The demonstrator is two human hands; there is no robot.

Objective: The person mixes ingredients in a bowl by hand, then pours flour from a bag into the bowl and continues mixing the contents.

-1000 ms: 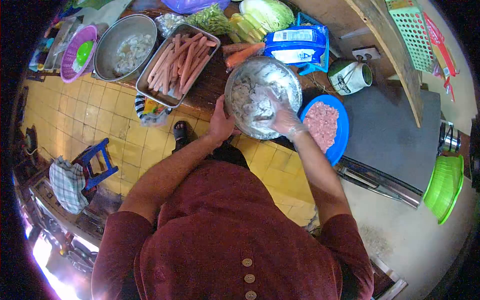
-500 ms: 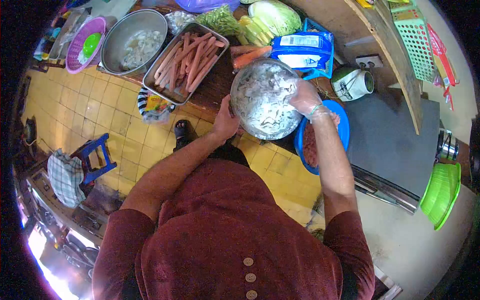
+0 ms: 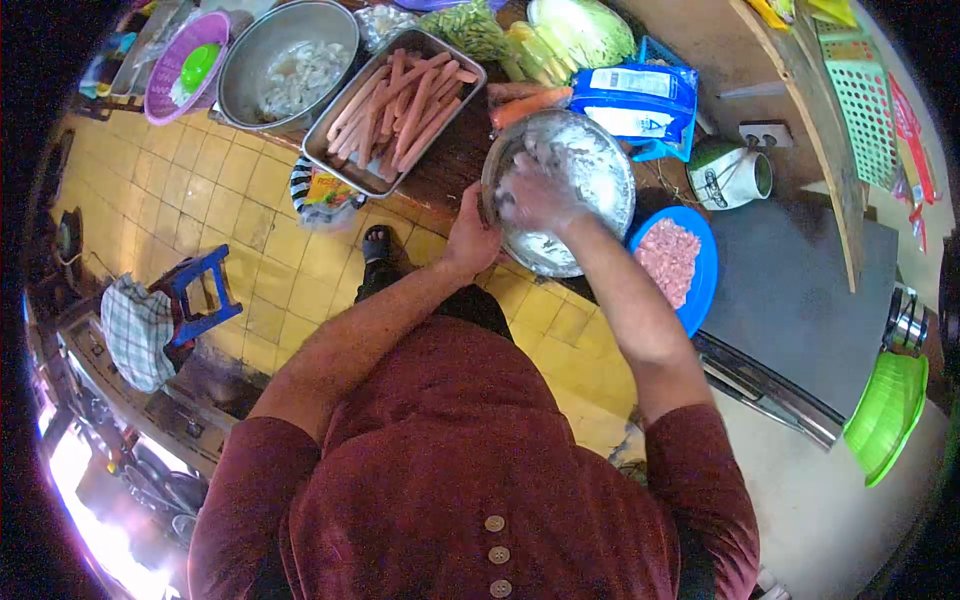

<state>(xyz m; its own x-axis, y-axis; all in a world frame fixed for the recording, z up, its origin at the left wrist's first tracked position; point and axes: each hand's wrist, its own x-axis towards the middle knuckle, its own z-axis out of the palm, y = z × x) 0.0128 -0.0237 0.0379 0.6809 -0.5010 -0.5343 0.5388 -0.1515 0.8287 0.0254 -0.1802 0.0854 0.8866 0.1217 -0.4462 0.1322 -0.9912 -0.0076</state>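
Note:
A round metal bowl [image 3: 606, 215] with a white, floury layer smeared inside stands at the counter's front edge. My left hand [image 3: 474, 232] is closed on its left rim, thumb up along the outside. Inside the bowl, at its left half, is my right hand [image 3: 540, 200] in a clear plastic glove, palm down against the white layer. Motion blurs its fingers. Just right of the bowl sits a blue oval basin [image 3: 708, 285] of pink minced meat [image 3: 668, 258].
A metal tray [image 3: 318, 148] of sausages [image 3: 410, 105] lies left of the bowl, beside a large pot [image 3: 232, 95]. Behind are carrots [image 3: 530, 105], cabbage [image 3: 590, 35] and a blue-and-white packet [image 3: 635, 100]. A blue stool [image 3: 205, 290] stands on the tiled floor.
My right hand has moved from the bowl's right rim to its left inner side, uncovering the minced meat. My left hand stays on the rim. The whole view has shifted slightly.

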